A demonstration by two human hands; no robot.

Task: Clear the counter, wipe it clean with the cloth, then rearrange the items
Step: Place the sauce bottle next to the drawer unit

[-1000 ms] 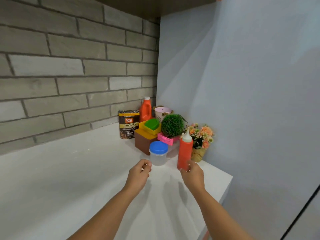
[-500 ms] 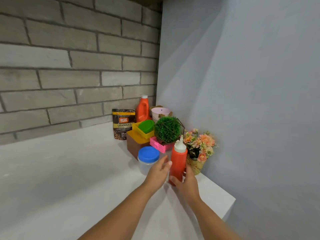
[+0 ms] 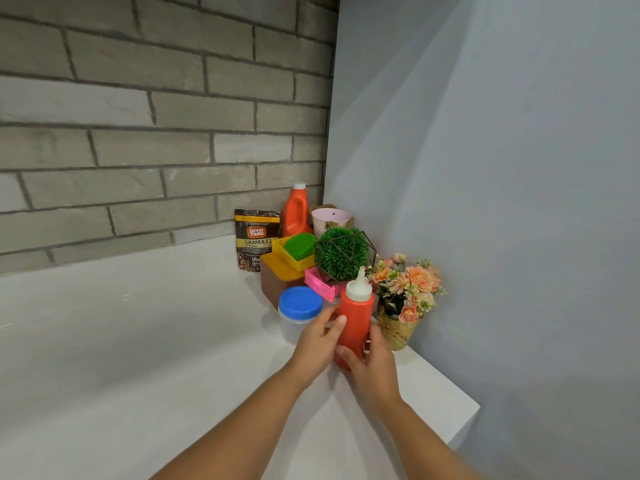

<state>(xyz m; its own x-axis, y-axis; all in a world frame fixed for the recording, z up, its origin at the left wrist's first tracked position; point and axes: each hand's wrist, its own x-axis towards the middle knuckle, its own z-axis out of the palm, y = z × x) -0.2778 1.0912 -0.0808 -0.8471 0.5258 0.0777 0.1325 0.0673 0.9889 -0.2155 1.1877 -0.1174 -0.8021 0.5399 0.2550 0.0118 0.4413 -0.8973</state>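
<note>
counter (image 3: 138,341): glossy, smooth | squeeze bottle (image 3: 356,320): matt plastic | brick wall (image 3: 156,116): rough

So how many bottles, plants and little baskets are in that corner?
Bottles: 2, the red squeeze bottle and the orange bottle
Plants: 2, the green ball plant and the flower bunch
Baskets: 2, the yellow basket and the pink basket
Total: 6

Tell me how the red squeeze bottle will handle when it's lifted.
Tall and narrow, the red squeeze bottle probably tips easily if nudged. Its smooth plastic wall likely yields under the left hand and right hand gripping it. How full it is cannot be told.
</note>
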